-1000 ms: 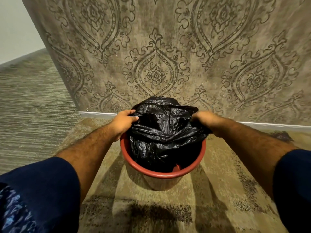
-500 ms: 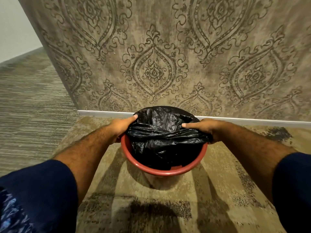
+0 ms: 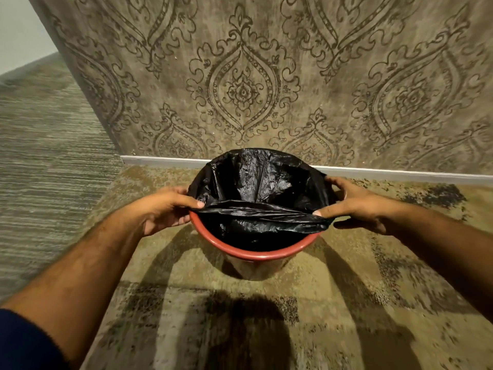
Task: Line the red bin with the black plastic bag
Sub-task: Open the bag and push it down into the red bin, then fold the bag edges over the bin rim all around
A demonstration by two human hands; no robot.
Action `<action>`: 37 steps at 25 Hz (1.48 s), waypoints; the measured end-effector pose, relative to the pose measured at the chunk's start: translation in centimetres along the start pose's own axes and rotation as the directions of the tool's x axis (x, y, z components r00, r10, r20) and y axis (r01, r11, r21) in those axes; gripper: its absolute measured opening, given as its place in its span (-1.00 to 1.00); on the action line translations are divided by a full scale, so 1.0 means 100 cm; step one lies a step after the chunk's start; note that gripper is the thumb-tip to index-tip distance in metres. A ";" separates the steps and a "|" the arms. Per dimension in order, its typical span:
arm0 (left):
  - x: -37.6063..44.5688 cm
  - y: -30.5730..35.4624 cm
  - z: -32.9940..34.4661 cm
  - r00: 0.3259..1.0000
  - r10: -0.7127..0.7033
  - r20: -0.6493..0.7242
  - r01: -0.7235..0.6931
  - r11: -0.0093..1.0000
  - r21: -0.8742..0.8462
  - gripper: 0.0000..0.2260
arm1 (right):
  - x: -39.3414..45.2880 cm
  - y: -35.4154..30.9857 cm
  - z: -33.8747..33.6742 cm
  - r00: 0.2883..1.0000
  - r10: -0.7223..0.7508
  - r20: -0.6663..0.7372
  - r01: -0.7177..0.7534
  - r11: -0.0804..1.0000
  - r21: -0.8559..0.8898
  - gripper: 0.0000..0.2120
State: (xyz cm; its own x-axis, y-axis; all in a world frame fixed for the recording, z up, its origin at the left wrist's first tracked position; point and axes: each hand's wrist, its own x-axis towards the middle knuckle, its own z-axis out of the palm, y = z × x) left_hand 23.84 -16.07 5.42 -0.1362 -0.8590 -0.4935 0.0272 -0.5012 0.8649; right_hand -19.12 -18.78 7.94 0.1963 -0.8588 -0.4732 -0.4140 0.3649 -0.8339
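The red bin [image 3: 256, 254] stands on a patterned rug close to the wall. The black plastic bag [image 3: 256, 182] sits inside it with its mouth spread wide; the far edge is folded over the bin's back rim, while the near edge stretches in a taut band across the opening above the front rim. My left hand [image 3: 165, 209] pinches the bag's edge at the bin's left side. My right hand [image 3: 354, 202] pinches the edge at the right side. The bin's front rim is bare red.
A wall with ornate grey-brown wallpaper [image 3: 266, 76] and a white skirting board [image 3: 160, 160] rises directly behind the bin. The rug [image 3: 240, 316] covers the floor in front; a striped carpet [image 3: 48, 169] lies to the left.
The bag's mouth has been pulled wider and lower. Its far edge now wraps the back rim, and both hands have shifted outward and down to the bin's sides.
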 end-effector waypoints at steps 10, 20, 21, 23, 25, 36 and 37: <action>-0.032 0.017 0.012 0.978 -0.177 0.108 0.134 0.936 0.326 -0.64 | -0.038 0.029 0.029 0.995 -0.036 0.098 0.007 0.959 0.284 0.13; -0.031 -0.011 0.006 0.993 -0.032 0.110 0.003 0.967 0.256 -0.37 | -0.044 0.048 0.034 0.995 -0.098 0.004 0.097 0.994 0.055 0.20; -0.033 -0.012 0.005 0.992 -0.054 0.117 0.026 0.972 0.234 -0.36 | -0.044 0.046 0.035 0.979 -0.193 -0.071 0.186 0.978 -0.098 0.20; -0.036 -0.011 0.000 0.985 -0.094 0.148 0.062 0.976 0.209 -0.34 | -0.048 0.043 0.037 0.858 -0.488 -0.164 0.386 0.820 -0.422 0.10; -0.041 -0.005 -0.009 0.990 -0.106 0.089 0.083 0.968 0.235 -0.32 | -0.057 0.040 0.040 0.680 -0.731 -0.056 0.525 0.538 -0.659 -0.16; -0.062 0.029 0.035 0.845 0.311 0.435 -0.523 0.312 0.793 -0.67 | -0.058 0.038 0.059 0.534 -0.813 0.233 0.669 0.238 -0.704 -0.73; -0.062 0.025 0.039 0.846 0.292 0.446 -0.518 0.257 0.816 -0.67 | -0.058 0.039 0.059 0.530 -0.819 0.217 0.680 0.258 -0.686 -0.78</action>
State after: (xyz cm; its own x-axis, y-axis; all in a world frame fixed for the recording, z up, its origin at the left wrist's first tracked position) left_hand 20.86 -11.60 11.02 -0.5489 -0.8266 -0.1246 -0.7301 0.4015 0.5529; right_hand -16.66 -10.21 5.75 0.6365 -0.6764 0.3706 -0.5836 -0.7365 -0.3420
